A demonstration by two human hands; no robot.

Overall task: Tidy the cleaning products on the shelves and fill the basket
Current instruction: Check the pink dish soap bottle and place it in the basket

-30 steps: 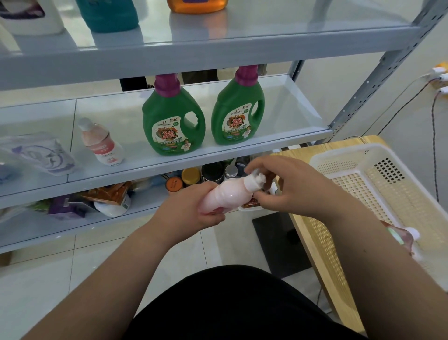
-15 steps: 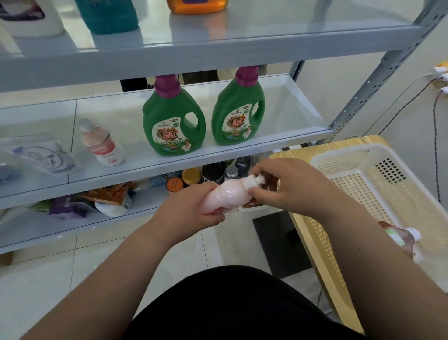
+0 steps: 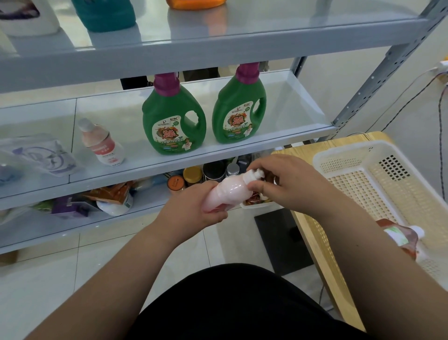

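My left hand (image 3: 194,206) grips the lower body of a pink bottle (image 3: 230,191) with a white cap, held tilted in front of the shelves. My right hand (image 3: 288,182) pinches the bottle's cap and neck. The white plastic basket (image 3: 363,155) stands to the right on a wooden table (image 3: 312,233), and a reddish bottle (image 3: 400,237) lies in it, partly hidden by my right forearm. Two green detergent jugs (image 3: 173,121) (image 3: 238,111) with purple caps stand on the middle shelf. Another pink bottle (image 3: 103,143) stands left of them.
Clear refill pouches (image 3: 36,155) lie at the middle shelf's left. The top shelf carries a white jug (image 3: 29,17), a teal jug (image 3: 106,13) and an orange bottle (image 3: 196,3). Jars (image 3: 192,174) and packets (image 3: 109,194) crowd the lower shelf. Cables (image 3: 412,97) run along the floor at right.
My right hand has shifted a little on the cap end of the pink bottle. The bottle and my left hand stay in about the same place.
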